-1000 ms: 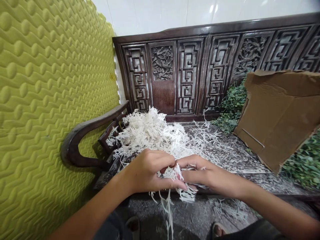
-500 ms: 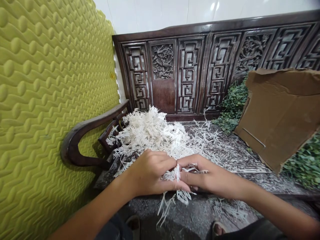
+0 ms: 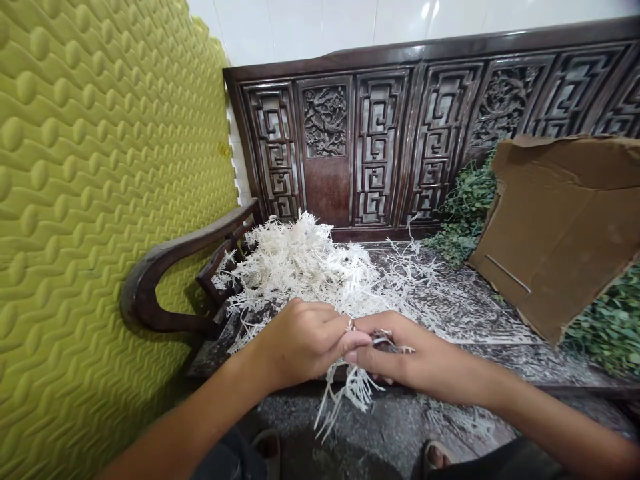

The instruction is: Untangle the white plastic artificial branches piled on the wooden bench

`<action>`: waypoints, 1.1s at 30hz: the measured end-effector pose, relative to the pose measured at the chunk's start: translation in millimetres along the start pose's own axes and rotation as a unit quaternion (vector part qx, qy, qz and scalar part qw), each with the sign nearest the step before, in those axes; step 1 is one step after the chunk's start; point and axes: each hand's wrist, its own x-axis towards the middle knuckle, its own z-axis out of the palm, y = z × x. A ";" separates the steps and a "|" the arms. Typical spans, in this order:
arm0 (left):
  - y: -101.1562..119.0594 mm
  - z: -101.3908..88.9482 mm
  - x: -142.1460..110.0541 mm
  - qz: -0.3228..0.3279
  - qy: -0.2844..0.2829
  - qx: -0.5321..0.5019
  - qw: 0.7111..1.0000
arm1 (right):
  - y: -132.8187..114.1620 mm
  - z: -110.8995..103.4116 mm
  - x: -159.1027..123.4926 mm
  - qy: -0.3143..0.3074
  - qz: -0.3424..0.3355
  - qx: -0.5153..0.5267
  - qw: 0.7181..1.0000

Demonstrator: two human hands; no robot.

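Two hands together now: the left hand (image 3: 300, 343) curled closed, fingers (image 3: 350, 340) pressed against the right hand (image 3: 420, 357); its fingers (image 3: 365, 357) pinch pale shredded strands (image 3: 347, 393), just before a heaped white pile (image 3: 300, 267).

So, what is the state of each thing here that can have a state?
Left hand, curled around hanging white shreds.
Right hand, pinching some of those shreds.
Shred pile, heaped on the wooden bench.
Cardboard, torn, leaning against the bench.
Leaves, heaped beside the cardboard.
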 end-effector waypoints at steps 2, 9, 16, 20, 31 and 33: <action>-1.6 0.3 0.2 -0.002 0.008 -0.006 1.000 | 0.0 2.0 -0.2 0.011 0.013 0.017 1.000; -13.6 -0.9 -0.8 0.034 0.028 -0.002 0.999 | 10.6 15.0 -0.4 0.097 0.041 0.039 0.994; -26.2 -3.3 1.0 0.061 0.053 0.007 0.997 | 9.8 22.6 6.3 0.115 0.080 0.166 0.976; -29.8 1.4 7.0 0.056 0.026 0.037 0.997 | 8.3 25.1 14.7 0.138 0.074 0.241 0.958; -111.1 -17.0 -60.1 -0.283 0.070 0.041 0.956 | -8.0 8.3 -25.7 0.233 0.071 0.120 0.963; -107.3 -15.0 -64.7 -0.279 0.061 0.029 0.958 | -9.2 -1.7 -28.1 0.280 0.075 0.133 0.948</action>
